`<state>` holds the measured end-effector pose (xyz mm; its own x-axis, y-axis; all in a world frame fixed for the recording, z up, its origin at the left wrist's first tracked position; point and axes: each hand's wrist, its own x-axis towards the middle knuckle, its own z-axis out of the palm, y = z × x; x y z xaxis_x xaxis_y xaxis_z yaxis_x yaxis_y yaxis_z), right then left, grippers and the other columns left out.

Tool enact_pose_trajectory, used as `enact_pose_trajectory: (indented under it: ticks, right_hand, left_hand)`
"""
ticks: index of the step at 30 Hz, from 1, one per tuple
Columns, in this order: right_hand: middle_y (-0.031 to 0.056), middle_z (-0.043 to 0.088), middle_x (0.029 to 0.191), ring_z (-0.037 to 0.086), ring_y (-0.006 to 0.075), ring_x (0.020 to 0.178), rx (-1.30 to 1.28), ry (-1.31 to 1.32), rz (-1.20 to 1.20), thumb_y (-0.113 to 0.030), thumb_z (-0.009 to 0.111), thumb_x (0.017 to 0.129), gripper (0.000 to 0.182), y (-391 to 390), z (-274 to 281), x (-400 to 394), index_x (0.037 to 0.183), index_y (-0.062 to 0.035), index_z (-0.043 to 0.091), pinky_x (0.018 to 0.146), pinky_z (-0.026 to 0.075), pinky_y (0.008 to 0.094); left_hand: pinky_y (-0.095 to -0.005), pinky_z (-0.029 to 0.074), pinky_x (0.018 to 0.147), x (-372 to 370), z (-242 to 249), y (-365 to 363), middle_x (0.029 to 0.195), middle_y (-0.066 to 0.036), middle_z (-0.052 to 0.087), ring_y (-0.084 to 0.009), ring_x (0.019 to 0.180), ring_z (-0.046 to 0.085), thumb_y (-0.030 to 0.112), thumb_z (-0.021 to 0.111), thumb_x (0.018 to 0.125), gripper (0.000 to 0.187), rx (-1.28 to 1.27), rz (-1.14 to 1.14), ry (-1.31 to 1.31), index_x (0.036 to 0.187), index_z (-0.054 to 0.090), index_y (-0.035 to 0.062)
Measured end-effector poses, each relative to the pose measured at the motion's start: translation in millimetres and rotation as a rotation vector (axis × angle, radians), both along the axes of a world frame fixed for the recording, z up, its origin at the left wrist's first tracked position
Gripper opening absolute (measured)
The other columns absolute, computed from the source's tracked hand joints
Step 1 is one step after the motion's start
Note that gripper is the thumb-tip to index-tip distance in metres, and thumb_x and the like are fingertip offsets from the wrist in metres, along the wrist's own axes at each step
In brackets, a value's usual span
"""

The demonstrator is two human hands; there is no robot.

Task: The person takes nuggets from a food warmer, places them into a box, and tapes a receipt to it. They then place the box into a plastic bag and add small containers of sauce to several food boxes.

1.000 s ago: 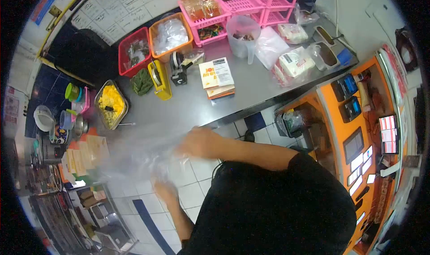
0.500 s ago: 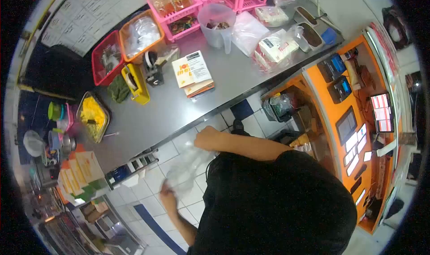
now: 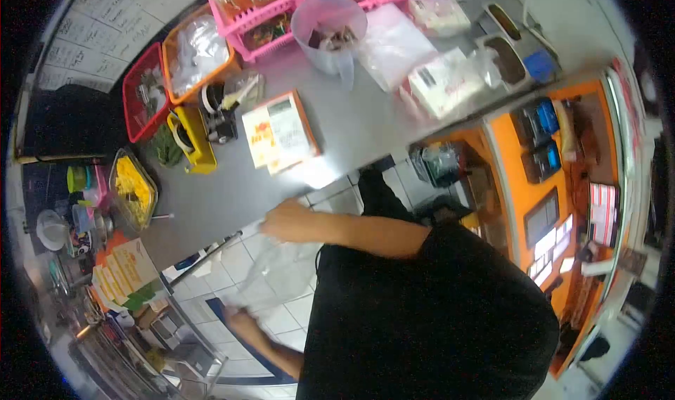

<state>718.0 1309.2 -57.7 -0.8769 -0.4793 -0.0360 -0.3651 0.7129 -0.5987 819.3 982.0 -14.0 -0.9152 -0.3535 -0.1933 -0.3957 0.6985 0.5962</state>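
Observation:
A clear plastic bag (image 3: 278,273) hangs stretched between my two hands, beside the counter edge and above the tiled floor. My right hand (image 3: 288,221) is closed on its upper end, close to the counter's front edge. Lower down, my left hand (image 3: 242,323) grips the other end; its fingers are blurred. Nearest my right hand on the counter lies a small stack of white and orange printed boxes (image 3: 281,133). The bag looks see-through, and I can make out nothing inside it.
The steel counter (image 3: 218,203) carries a tray of yellow food (image 3: 133,189), a yellow tape dispenser (image 3: 197,143), a plastic jug (image 3: 327,31), pink baskets (image 3: 246,13) and wrapped white packs (image 3: 446,84). An orange desk (image 3: 506,147) with screens stands at right.
Both hands have moved left with the bag, my right hand closer to the counter edge. The bag is spread wider. The view has shifted, and the counter things appear larger.

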Motion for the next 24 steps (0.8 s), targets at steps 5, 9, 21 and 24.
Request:
enact_pose_trajectory:
  ticks: [5, 9, 21, 24]
  right_hand:
    - [0.0093, 0.063, 0.073, 0.067, 0.0271, 0.07, -0.619, 0.56, 0.024, -0.019, 0.057, 0.084, 0.012, 16.3, 83.0, -22.8, 0.091, -0.0121, 0.064, 0.054, 0.051, 0.0407]
    - [0.0086, 0.067, 0.072, 0.067, 0.021, 0.068, -0.137, 0.274, 0.324, -0.014, 0.065, 0.075, 0.003, -37.8, -124.5, -6.1, 0.077, -0.014, 0.067, 0.052, 0.048, 0.0406]
    - [0.0145, 0.069, 0.08, 0.069, 0.0338, 0.082, -0.375, -0.124, 0.495, -0.036, 0.075, 0.07, 0.035, 90.8, 26.5, -28.0, 0.086, -0.0059, 0.068, 0.069, 0.053, 0.0463]
    - [0.0162, 0.071, 0.088, 0.068, 0.0349, 0.085, -0.372, -0.217, 0.42, -0.037, 0.074, 0.071, 0.036, 140.2, 54.5, -35.2, 0.089, -0.0056, 0.072, 0.069, 0.053, 0.048]
  left_hand:
    - [-0.0387, 0.046, 0.068, -10.9, 20.4, 7.6, 0.092, -0.014, 0.062, -0.0275, 0.073, 0.056, 0.023, 0.054, 0.089, 0.035, -0.596, 0.053, 0.49, 0.113, 0.063, -0.0019]
    - [-0.0349, 0.041, 0.059, 75.0, -105.7, -0.9, 0.079, -0.01, 0.056, -0.0212, 0.065, 0.05, 0.023, 0.054, 0.09, 0.033, -0.501, -0.488, -0.335, 0.109, 0.066, -0.0011]
    - [-0.0405, 0.044, 0.052, 81.6, -94.9, 63.2, 0.065, -0.018, 0.067, -0.0267, 0.056, 0.06, 0.034, 0.052, 0.096, 0.043, -0.392, -0.174, -0.335, 0.087, 0.075, -0.0011]
    - [-0.0423, 0.051, 0.063, 101.0, -123.0, 64.5, 0.08, -0.022, 0.071, -0.0323, 0.072, 0.067, 0.026, 0.05, 0.098, 0.038, -0.309, 0.136, -0.47, 0.091, 0.074, -0.0028]
